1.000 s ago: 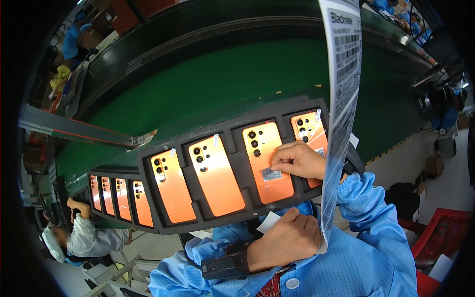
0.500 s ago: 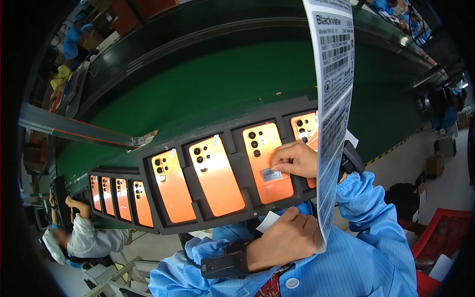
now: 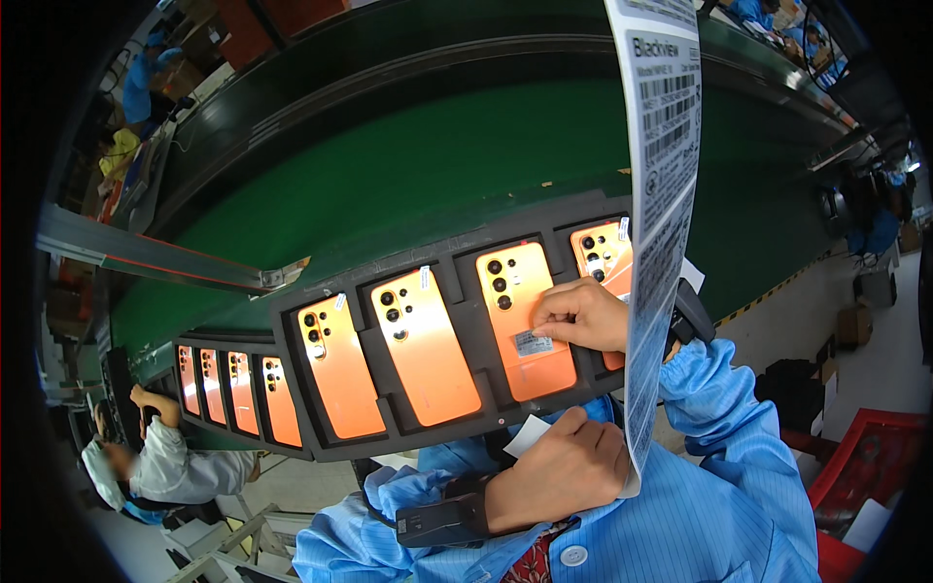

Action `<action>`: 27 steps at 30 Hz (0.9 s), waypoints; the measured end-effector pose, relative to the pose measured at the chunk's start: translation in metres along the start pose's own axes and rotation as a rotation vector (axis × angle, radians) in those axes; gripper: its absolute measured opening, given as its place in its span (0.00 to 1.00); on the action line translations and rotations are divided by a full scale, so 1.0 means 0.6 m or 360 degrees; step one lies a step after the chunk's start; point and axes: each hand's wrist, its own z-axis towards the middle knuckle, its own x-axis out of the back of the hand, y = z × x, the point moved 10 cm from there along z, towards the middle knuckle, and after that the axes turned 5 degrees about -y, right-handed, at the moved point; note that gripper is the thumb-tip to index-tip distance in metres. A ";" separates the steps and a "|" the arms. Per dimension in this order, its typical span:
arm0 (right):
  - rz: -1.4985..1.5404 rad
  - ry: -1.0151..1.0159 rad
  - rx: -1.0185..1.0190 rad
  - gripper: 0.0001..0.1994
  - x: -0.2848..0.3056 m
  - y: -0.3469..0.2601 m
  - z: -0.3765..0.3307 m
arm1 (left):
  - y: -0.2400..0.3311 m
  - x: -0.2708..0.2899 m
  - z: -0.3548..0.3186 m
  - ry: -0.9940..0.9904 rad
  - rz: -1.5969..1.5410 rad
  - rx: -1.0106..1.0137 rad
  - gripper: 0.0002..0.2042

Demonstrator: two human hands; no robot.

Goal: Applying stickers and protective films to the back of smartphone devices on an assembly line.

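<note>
My left hand [image 3: 559,474] is closed round the lower end of a long strip of printed labels [image 3: 664,146], which rises past my right wrist to the top of the picture. A white paper corner [image 3: 526,436] sticks out beside that hand. My right hand [image 3: 586,313] has its fingers pinched together at the upper edge of a small grey label [image 3: 534,343]. This label lies against the back of an orange phone [image 3: 515,277] in a black tray [image 3: 442,255]. Another orange phone [image 3: 603,251] is partly hidden behind my right hand and the strip.
Two more orange phones, one [image 3: 340,374] and another [image 3: 425,355], lie left in the tray. A second tray [image 3: 309,428] of orange phones adjoins it. Beyond runs a green conveyor belt [image 3: 408,146] with a metal bar [image 3: 155,255] across it. A co-worker [image 3: 185,462] sits at the left.
The label strip has shifted slightly to the right at its upper part. Both my hands stay almost where they were, and the grey label stays on the phone. The co-worker's hands have moved slightly.
</note>
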 end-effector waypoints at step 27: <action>-0.1086 0.0023 0.0259 0.19 -0.015 -0.020 -0.002 | -0.004 -0.007 -0.006 0.0048 0.0037 -0.0062 0.06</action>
